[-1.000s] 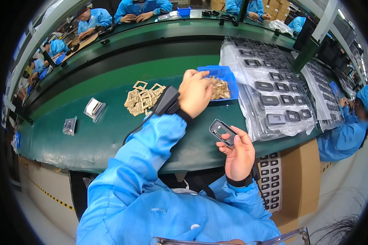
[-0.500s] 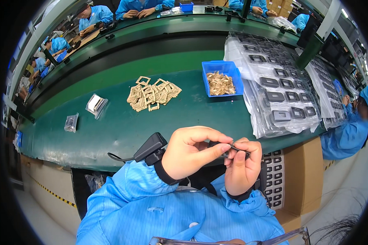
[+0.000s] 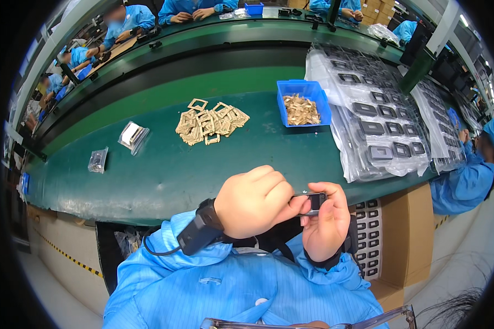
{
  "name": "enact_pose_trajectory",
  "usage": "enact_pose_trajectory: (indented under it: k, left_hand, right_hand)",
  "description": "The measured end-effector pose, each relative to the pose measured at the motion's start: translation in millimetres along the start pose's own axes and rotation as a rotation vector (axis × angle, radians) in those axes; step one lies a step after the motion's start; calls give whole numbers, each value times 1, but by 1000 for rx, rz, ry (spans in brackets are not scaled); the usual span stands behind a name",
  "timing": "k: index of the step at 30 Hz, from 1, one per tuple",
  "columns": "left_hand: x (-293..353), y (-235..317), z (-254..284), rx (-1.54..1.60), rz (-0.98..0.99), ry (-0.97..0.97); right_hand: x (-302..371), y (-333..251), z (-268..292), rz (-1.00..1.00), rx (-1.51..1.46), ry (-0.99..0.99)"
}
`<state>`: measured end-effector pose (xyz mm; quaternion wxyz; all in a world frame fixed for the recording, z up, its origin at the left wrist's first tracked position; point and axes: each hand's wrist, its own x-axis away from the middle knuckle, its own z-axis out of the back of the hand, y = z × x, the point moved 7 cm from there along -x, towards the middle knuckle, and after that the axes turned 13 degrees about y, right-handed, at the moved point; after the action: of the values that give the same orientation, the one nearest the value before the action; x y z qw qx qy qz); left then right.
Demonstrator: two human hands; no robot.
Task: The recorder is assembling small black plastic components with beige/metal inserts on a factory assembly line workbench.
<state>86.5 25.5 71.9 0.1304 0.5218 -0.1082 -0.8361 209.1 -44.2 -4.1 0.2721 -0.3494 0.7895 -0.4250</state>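
Above my lap, in front of the bench's near edge, both hands hold a small black rectangular frame [image 3: 315,202] with a dark opening. My right hand [image 3: 330,222] grips its right side between thumb and fingers. My left hand [image 3: 258,203] is curled, its back turned up, with thumb and fingertips closed on the frame's left end; part of the frame is hidden behind them. Beyond my hands, a pile of flat tan frames [image 3: 211,123] lies on the green bench. Right of the pile stands a blue bin [image 3: 327,112] with many small gold-coloured pieces [image 3: 301,109].
Trays of black frames [image 3: 387,129] in clear plastic cover the bench's right side. Two small plastic bags [image 3: 133,137] lie at left. Below right, an open cardboard box [image 3: 406,236] holds more black frames. Co-workers in blue sit across the line and at right [image 3: 466,183].
My left hand has rolled over so its back faces up. The black frame has turned from edge-on to showing its face and opening. The view has shifted slightly.
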Motion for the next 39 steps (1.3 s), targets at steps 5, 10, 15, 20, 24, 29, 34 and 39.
enact_pose_trajectory:
  k: [5, 10, 15, 20, 24, 29, 34, 39]
  left_hand:
    - [-4, 10, 4, -279, -151, 35]
    - [12, -12, -1, -181, 101, 26]
    - [15, -32, -4, 270, 697, 7]
    - [33, -47, -15, 451, 774, 52]
    - [40, -50, -11, 513, 833, 65]
    - [42, -46, -20, 600, 938, 117]
    - [18, -31, 5, 60, 400, 151]
    - [12, -7, 2, -168, 66, 131]
  right_hand:
    - [5, -6, -26, 222, 250, -169]
    - [-1, 11, -23, -131, 58, -135]
    - [-7, 23, -7, -50, 290, -85]
    - [-16, 20, 8, -240, -69, -90]
    - [-15, 21, 7, -250, 42, -48]
    - [-14, 12, 11, -89, 93, 41]
    - [-8, 7, -4, -4, 175, -47]
    - [-6, -4, -10, 200, 279, -143]
